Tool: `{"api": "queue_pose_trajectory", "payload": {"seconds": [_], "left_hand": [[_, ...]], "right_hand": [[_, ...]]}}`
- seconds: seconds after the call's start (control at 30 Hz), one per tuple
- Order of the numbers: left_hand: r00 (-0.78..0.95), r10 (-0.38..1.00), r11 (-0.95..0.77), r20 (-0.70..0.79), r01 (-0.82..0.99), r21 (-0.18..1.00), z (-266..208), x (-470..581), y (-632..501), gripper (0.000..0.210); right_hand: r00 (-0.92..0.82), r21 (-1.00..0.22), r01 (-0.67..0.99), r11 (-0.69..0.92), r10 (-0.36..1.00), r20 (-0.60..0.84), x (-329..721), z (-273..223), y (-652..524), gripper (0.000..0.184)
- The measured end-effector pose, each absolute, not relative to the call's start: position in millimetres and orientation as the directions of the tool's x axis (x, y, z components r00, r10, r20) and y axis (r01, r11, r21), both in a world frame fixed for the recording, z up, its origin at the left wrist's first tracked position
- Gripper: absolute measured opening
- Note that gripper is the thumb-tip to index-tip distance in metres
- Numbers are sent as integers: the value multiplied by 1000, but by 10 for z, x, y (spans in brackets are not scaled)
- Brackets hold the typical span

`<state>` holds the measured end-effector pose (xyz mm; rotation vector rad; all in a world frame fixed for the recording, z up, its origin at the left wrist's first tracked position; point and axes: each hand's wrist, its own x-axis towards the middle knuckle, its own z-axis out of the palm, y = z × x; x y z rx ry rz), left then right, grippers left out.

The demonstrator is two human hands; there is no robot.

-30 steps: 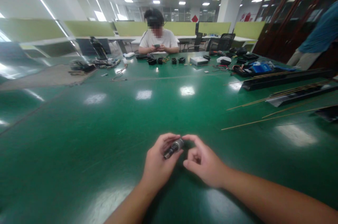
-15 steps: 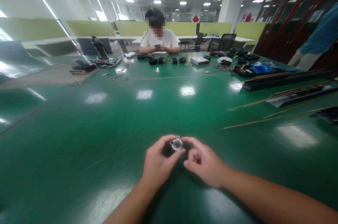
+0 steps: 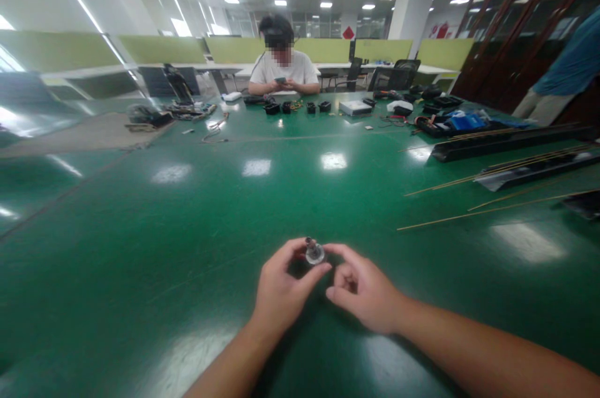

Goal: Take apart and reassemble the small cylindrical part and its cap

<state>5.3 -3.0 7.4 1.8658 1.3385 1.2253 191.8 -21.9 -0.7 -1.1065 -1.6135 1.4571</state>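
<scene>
A small, clear, rounded glass-like piece (image 3: 315, 254) with a narrow dark neck is held just above the green tabletop. My left hand (image 3: 284, 288) grips it between the thumb in front and the fingers behind. Its neck tilts up and away to the left. My right hand (image 3: 368, 295) is at its right side, the index fingertip touching or almost touching the piece. The right thumb stays apart from that finger, the other fingers are curled, and nothing is held there. The exact kind of the piece is too small to make out.
Thin yellowish rods (image 3: 440, 221) and black trays (image 3: 492, 143) lie on the right side of the green table (image 3: 210, 210). Several black parts (image 3: 272, 109) and a white box (image 3: 355, 108) stand along the far edge. A seated person (image 3: 284, 73) holds a phone there.
The glass-like piece has turned in my fingers; its dark neck, seen nearly end-on at the left before, now points up and away. Both hands have barely moved.
</scene>
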Motion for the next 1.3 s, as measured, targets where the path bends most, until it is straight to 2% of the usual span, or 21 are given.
{"api": "queue_pose_trajectory", "payload": {"seconds": [0.33, 0.6, 1.3], "left_hand": [[203, 850, -521, 485, 451, 725, 153, 66, -29, 21], [223, 854, -518, 471, 455, 724, 142, 53, -35, 22], [284, 838, -545, 466, 413, 729, 160, 74, -59, 30]], "right_hand": [[-379, -995, 97, 15, 925, -23, 1909, -15, -226, 63], [-299, -999, -31, -20, 954, -9, 1920, -16, -225, 57], [-326, -999, -36, -35, 945, -21, 1906, -38, -206, 37]]}}
